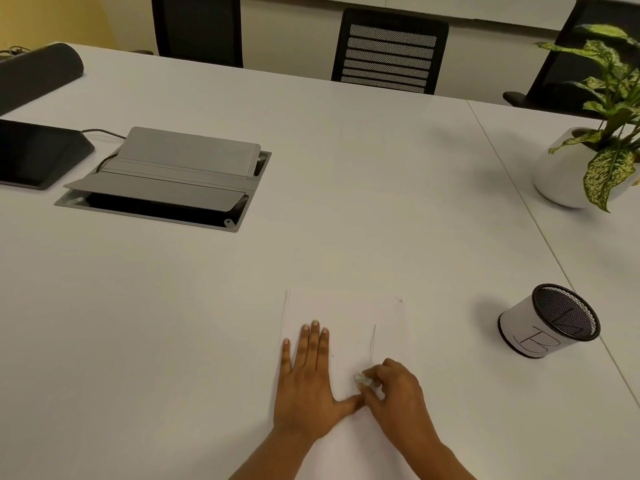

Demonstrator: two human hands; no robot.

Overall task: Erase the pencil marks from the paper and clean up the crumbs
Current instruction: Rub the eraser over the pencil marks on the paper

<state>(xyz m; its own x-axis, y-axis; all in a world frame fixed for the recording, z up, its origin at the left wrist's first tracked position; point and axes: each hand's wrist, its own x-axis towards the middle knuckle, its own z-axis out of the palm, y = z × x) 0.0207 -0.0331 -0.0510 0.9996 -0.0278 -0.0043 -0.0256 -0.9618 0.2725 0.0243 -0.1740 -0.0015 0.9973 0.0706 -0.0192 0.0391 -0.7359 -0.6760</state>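
Note:
A white sheet of paper [360, 317] lies on the white table near the front edge. A faint vertical pencil line [374, 341] shows on its right half. My left hand [308, 382] lies flat on the paper's left part, fingers straight and spread, thumb stretched right. My right hand [398, 393] pinches a small pale eraser [361, 378] against the paper, just below the pencil line and beside the left thumb. No crumbs are plain to see.
A mesh pen cup [550, 323] with a white label stands to the right. A potted plant [588, 161] sits far right. An open grey cable box [169, 178] and a dark tablet stand [34, 154] lie at the left. Black chairs [388, 53] line the far side.

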